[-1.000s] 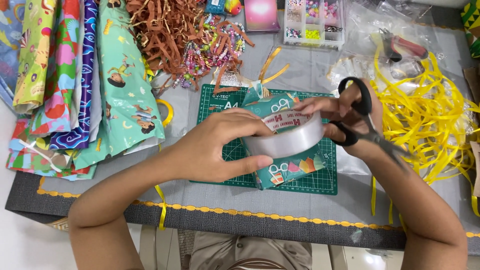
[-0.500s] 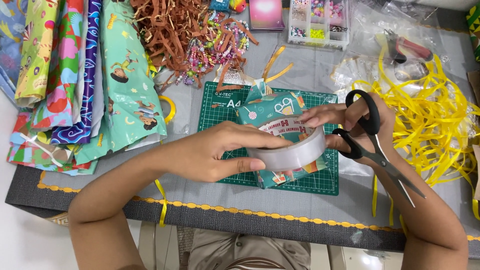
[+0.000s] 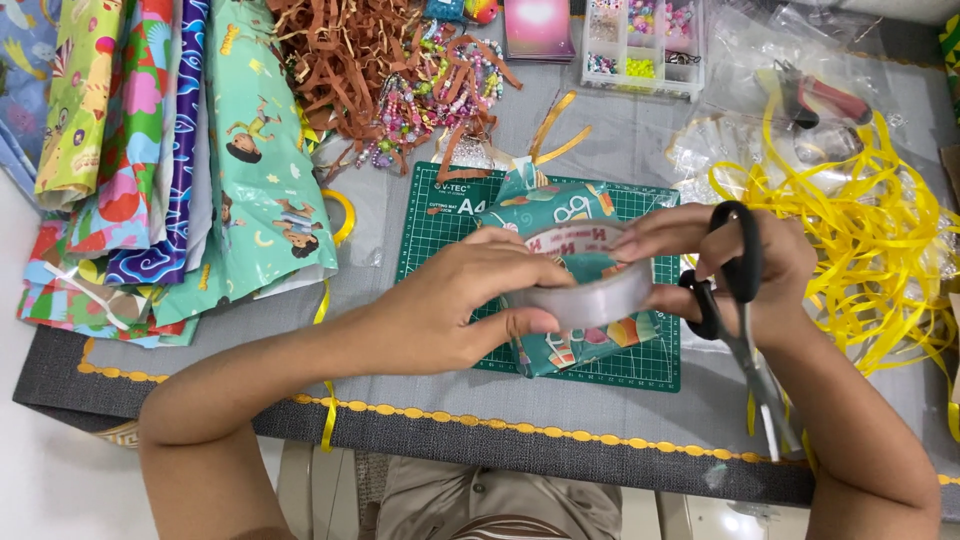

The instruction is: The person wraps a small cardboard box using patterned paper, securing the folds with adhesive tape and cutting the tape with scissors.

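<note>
I am watching both hands holding a roll of clear tape (image 3: pixel 590 285) over the green cutting mat (image 3: pixel 440 215) at the centre of the surface. The left hand (image 3: pixel 455 310) is closing on the roll from its nine o'clock side, fingers curling under the rim. The right hand (image 3: pixel 735 270) is pinching the roll at three o'clock while black-handled scissors (image 3: pixel 740 320) are hanging from its fingers, blades pointing toward six o'clock. A teal wrapped parcel (image 3: pixel 560 350) is lying directly beneath the roll. Yellow ribbon (image 3: pixel 860 240) is sprawling at three o'clock.
</note>
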